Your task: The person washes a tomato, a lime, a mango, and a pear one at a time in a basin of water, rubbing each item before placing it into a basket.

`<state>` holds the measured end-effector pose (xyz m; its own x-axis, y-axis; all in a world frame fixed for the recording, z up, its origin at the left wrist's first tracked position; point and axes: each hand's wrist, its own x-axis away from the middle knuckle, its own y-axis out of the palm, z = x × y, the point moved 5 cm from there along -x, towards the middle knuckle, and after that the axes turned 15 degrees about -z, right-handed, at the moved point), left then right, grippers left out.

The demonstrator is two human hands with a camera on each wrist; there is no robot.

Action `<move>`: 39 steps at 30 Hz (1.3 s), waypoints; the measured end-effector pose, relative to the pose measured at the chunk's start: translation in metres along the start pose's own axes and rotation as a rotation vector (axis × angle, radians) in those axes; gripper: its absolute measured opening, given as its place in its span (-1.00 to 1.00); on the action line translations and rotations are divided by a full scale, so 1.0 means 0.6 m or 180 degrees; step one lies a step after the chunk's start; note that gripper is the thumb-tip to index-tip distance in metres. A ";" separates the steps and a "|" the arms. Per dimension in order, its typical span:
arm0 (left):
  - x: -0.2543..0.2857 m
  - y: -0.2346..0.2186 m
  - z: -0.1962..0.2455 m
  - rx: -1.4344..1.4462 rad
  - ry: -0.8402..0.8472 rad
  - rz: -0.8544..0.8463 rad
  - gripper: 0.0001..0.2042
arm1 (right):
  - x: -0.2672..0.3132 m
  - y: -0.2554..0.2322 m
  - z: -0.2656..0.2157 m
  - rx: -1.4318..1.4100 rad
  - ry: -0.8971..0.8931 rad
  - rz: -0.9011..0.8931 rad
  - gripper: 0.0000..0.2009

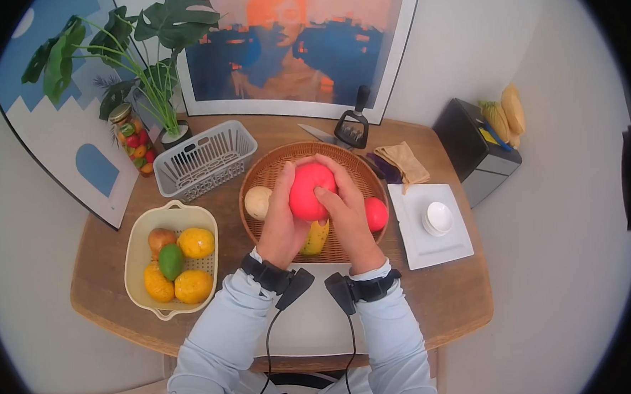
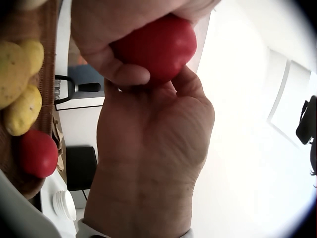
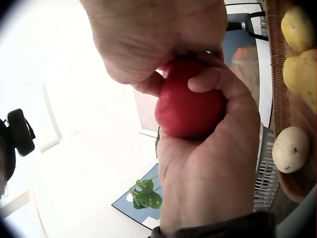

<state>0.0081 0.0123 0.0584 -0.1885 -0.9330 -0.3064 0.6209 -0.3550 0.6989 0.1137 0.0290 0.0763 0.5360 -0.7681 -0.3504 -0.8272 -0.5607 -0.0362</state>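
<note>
Both hands hold a red tomato (image 1: 306, 190) above the wicker basket (image 1: 265, 169). My left hand (image 1: 283, 224) cups its left side, and my right hand (image 1: 350, 213) wraps the other side with the thumb across the front. Close up in the wrist views, fingers curl around the tomato (image 2: 161, 47) and partly cover it. Below the hands, the basket contains a second tomato (image 1: 376, 214), a pale round vegetable (image 1: 258, 203) and several yellow fruits or potatoes (image 2: 24, 110), partly hidden by the hands in the head view.
Left stand a cream basket (image 1: 132, 260) of fruit, a grey basket (image 1: 237, 140), a jar (image 1: 136, 142) and a plant (image 1: 157, 98). Behind are a grater (image 1: 352, 127) and knife (image 1: 316, 132). Right lie a cloth (image 1: 404, 162) and a white plate (image 1: 443, 254) with bowls (image 1: 438, 217). A white tray (image 1: 308, 333) is nearest.
</note>
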 end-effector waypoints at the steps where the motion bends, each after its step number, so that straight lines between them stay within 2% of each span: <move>1: 0.000 0.003 0.000 0.0017 0.0006 0.0039 -0.50 | 0.001 0.002 -0.007 0.0406 -0.0187 0.0040 -0.46; 2: 0.000 0.006 -0.001 0.0153 0.0019 0.0031 -0.51 | 0.002 0.005 -0.014 0.0813 -0.0369 0.0112 -0.44; 4: -0.002 0.012 -0.003 0.0435 0.0047 0.0011 -0.54 | 0.006 0.031 -0.040 0.2192 -0.1099 0.0356 -0.44; 7: -0.006 0.006 -0.006 -0.0579 0.0312 -0.0104 -0.58 | 0.006 0.029 -0.034 0.2166 -0.1172 0.0565 -0.46; 8: 0.000 0.007 -0.005 -0.0871 0.0423 -0.0103 -0.65 | 0.008 0.022 -0.025 0.1824 -0.0923 0.0819 -0.62; 11: 0.006 0.049 0.011 -0.2774 0.0763 -0.0342 -0.68 | 0.009 -0.014 0.000 0.0251 -0.0337 0.0827 -0.73; 12: 0.005 0.048 0.006 -0.2933 0.0813 -0.0315 -0.69 | 0.011 -0.019 -0.003 0.0178 -0.0369 0.0808 -0.74; 15: 0.007 0.037 -0.004 -0.2525 0.0583 -0.0171 -0.70 | 0.014 -0.012 0.003 0.0466 -0.0342 0.0993 -0.73; 16: 0.005 0.025 -0.008 -0.2114 0.0480 -0.0060 -0.69 | 0.014 -0.002 -0.003 0.0888 -0.0538 0.1041 -0.72; 19: -0.005 -0.020 -0.036 -0.0412 0.0353 -0.0247 -0.67 | 0.018 0.042 -0.061 0.2923 -0.1414 0.0816 -0.67; 20: -0.007 -0.033 -0.050 0.0375 -0.0038 -0.0182 -0.66 | 0.019 0.050 -0.069 0.2919 -0.1449 0.0792 -0.66; 23: 0.001 -0.043 -0.048 -0.0663 0.0088 0.0034 -0.65 | 0.017 0.034 -0.037 0.2398 -0.1179 0.0936 -0.70; 24: 0.005 -0.028 -0.028 -0.2102 0.0380 -0.0017 -0.68 | 0.016 0.017 -0.014 0.2089 -0.1073 0.1015 -0.73; 27: 0.011 0.009 -0.024 -0.2964 0.0578 0.0035 -0.71 | 0.017 -0.017 0.021 0.0633 -0.0484 0.1007 -0.72; 28: 0.012 0.014 -0.024 -0.2985 0.0564 -0.0007 -0.66 | 0.019 -0.021 0.025 0.0376 -0.0354 0.1079 -0.70; 31: 0.004 -0.011 -0.043 -0.2264 0.0123 0.0086 -0.67 | 0.020 -0.018 0.025 0.0478 -0.0009 0.1194 -0.70; 33: -0.015 -0.054 -0.075 -0.0759 -0.0010 -0.0104 -0.64 | 0.020 0.009 -0.029 0.2213 -0.0928 0.1039 -0.70; 34: -0.023 -0.052 -0.075 -0.0015 -0.0125 -0.0209 -0.62 | 0.024 0.028 -0.050 0.3077 -0.1361 0.0974 -0.70; 37: -0.015 -0.030 -0.043 -0.0047 -0.0315 -0.0340 -0.56 | 0.025 0.042 -0.066 0.2984 -0.1468 0.0734 -0.64; 38: -0.007 -0.026 -0.036 -0.0359 -0.0437 -0.0177 -0.59 | 0.022 0.034 -0.050 0.2880 -0.1269 0.0744 -0.60; 39: 0.004 -0.014 -0.029 -0.0452 -0.0584 -0.0271 -0.60 | 0.021 0.031 -0.047 0.2587 -0.0970 0.0631 -0.59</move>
<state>0.0156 0.0141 0.0405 -0.3717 -0.8997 -0.2288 0.6952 -0.4330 0.5738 0.1098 0.0002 0.0974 0.3981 -0.6469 -0.6504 -0.8261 0.0555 -0.5608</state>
